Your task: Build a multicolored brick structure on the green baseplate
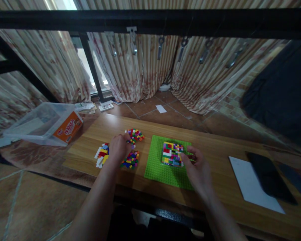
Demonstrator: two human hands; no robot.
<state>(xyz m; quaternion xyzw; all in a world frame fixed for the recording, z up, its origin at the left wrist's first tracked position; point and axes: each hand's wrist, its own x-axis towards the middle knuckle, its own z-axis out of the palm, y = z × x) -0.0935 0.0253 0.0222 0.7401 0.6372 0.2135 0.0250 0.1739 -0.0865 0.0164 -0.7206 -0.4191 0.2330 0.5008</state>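
A: L hand?
B: L hand (119, 148) is curling palm-down, fingertips mostly hiding under the knuckles, so can't tell if it's pinching. L forearm (96, 199) is slanting up & inward from bottom of view.
A: R hand?
B: R hand (199, 167) is angling fwd & left, w/ thumb standing apart from bent fingers. R forearm (219, 211) is slanting inward too.
A: Hands touching?
B: Nope, they're sitting well apart.

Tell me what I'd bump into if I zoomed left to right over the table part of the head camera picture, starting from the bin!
Clear bin → loose bricks → green board → white sheet.
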